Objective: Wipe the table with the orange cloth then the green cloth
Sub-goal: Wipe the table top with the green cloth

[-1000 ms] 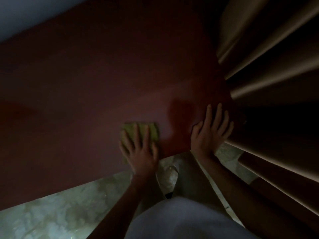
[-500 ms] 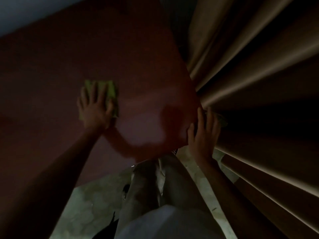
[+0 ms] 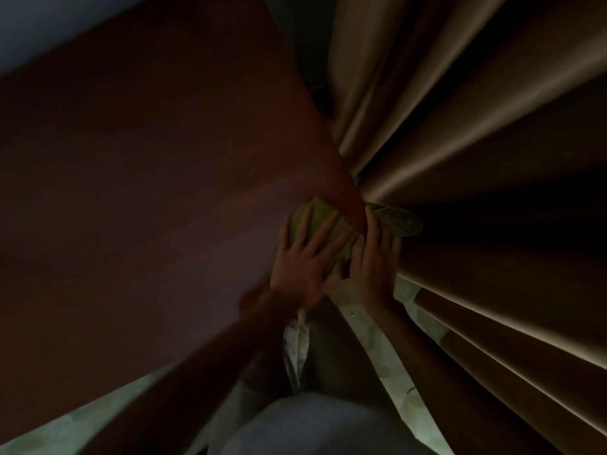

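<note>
The scene is dim. A green cloth [image 3: 323, 214] lies on the dark reddish table [image 3: 157, 192] at its near right corner. My left hand [image 3: 303, 261] presses flat on the cloth with fingers spread, covering much of it. My right hand [image 3: 376, 259] rests with straight fingers on the table's right corner, right beside the cloth and close against my left hand. No orange cloth is in view.
Beige curtain folds [image 3: 460, 133] hang close along the table's right side. A pale mottled floor [image 3: 371, 333] shows below the table edge, with my legs and light clothing [image 3: 312, 425] at the bottom. Something mottled and dark [image 3: 399, 221] lies just past my right fingertips.
My left hand has slid the green cloth from the table's middle left back to the near right corner, up against my right hand. The view has shifted left.
</note>
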`<control>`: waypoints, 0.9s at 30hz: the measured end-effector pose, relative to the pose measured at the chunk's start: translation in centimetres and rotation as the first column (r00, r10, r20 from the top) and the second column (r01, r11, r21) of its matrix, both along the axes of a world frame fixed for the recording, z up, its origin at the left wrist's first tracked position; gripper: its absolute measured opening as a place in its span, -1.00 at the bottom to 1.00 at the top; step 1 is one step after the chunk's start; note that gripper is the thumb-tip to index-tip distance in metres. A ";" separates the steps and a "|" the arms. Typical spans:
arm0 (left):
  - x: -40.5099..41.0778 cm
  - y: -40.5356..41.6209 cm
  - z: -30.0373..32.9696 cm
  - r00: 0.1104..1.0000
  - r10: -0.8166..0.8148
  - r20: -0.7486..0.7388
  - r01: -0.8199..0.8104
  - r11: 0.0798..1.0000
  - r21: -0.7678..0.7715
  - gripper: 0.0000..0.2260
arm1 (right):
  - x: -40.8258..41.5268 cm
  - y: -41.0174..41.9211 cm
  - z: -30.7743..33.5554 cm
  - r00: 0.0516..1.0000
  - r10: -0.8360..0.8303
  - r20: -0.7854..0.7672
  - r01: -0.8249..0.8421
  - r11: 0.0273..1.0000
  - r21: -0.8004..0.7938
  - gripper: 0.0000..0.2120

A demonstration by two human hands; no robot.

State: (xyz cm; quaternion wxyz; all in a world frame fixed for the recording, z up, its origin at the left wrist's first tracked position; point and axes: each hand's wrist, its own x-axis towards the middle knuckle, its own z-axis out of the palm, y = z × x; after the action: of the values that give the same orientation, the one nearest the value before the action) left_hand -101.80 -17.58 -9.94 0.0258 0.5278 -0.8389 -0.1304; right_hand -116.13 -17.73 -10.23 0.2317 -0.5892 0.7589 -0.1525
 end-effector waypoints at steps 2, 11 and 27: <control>0.8 -5.8 0.0 0.993 -0.106 0.056 0.108 0.994 -0.024 -0.45 | -0.6 -0.1 0.3 0.982 -0.020 0.188 0.018 1.000 0.013 -0.59; 0.1 -12.7 0.5 0.920 0.384 0.079 -0.382 0.923 -0.042 -0.46 | -5.2 0.3 2.3 0.695 -0.423 0.582 0.305 0.906 0.295 -0.62; 3.5 -12.6 -0.5 0.889 0.458 0.019 -0.454 0.885 -0.103 -0.48 | -3.4 -6.0 2.9 0.781 -0.346 0.519 0.302 0.938 0.171 -0.60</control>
State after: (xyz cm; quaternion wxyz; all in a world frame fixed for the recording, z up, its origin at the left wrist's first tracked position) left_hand -98.34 -30.16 -10.48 0.0629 0.7108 -0.6971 -0.0692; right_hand -119.49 -23.75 -7.32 0.4299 -0.3730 0.7573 -0.3202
